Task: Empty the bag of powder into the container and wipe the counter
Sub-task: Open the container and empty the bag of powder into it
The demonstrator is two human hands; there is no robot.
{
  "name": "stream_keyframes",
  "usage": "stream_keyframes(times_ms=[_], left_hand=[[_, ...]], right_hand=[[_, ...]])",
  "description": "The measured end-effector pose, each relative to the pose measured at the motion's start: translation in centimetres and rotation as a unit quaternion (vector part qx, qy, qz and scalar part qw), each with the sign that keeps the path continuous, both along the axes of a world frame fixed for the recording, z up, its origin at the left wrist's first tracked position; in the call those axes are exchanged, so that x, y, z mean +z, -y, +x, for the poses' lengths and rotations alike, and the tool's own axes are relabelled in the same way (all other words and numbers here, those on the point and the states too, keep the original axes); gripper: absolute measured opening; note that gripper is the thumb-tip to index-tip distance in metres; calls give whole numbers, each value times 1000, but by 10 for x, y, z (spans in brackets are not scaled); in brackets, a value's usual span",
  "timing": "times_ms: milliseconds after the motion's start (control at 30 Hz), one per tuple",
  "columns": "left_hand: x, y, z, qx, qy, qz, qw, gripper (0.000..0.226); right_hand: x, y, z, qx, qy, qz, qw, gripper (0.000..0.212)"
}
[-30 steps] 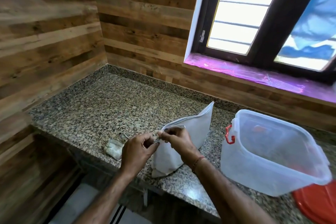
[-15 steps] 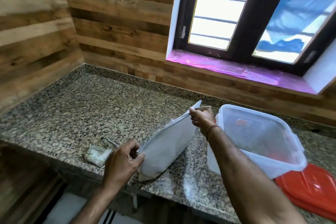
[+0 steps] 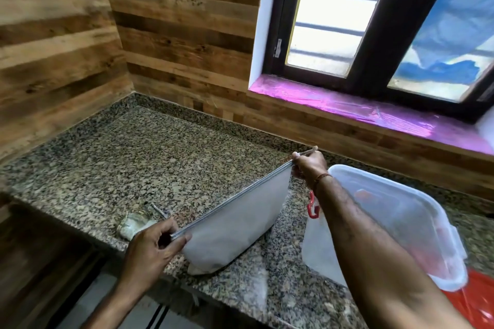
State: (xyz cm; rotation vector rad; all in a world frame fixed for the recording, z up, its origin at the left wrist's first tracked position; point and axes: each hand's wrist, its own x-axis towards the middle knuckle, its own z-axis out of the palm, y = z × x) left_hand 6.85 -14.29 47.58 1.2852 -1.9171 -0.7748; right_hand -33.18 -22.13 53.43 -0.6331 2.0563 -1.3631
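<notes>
Along the near edge of the speckled granite counter (image 3: pixel 149 157) a white bag (image 3: pixel 235 224) stands on its bottom, tilted, with its lower corner almost at the drop-off. Its zip edge runs as a taut diagonal line from lower left up to upper right. The left hand (image 3: pixel 152 246) pinches the lower end of that edge between thumb and curled fingers, and the right hand (image 3: pixel 308 164) pinches the upper end, with a short strip sticking out past the fingertips. No powder shows; the bag's contents cannot be seen through its cloudy side, and no writing or label is readable on it. Just right of the bag, partly behind the right forearm, sits a clear plastic container (image 3: pixel 401 222) with a red latch (image 3: pixel 312 208) on its near side; it looks empty, though red shapes show through its walls. A red lid (image 3: pixel 470 299) lies beyond it at the right border. Near the left hand a crumpled pale cloth (image 3: pixel 135 224) rests on the counter, close to the front edge. Behind the bag a wide stretch of granite lies bare back to the wood-plank walls (image 3: pixel 173 35) that close the corner. Above the container runs a pink-covered windowsill (image 3: pixel 361 109) under a dark-framed window (image 3: pixel 374 35).
</notes>
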Motion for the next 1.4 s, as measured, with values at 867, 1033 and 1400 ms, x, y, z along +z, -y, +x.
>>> stream_keyframes(times_ms=[867, 1033, 1400], left_hand=[[-26, -34, -36, 210, -151, 70, 963, 36], [-38, -32, -40, 182, -175, 144, 957, 86], [-51, -32, -62, 159, -225, 186, 943, 20]], right_hand=[[-41, 21, 8, 41, 179, -66, 981, 36], [-42, 12, 22, 50, 158, -62, 984, 29], [-81, -14, 64, 70, 199, -36, 977, 37]])
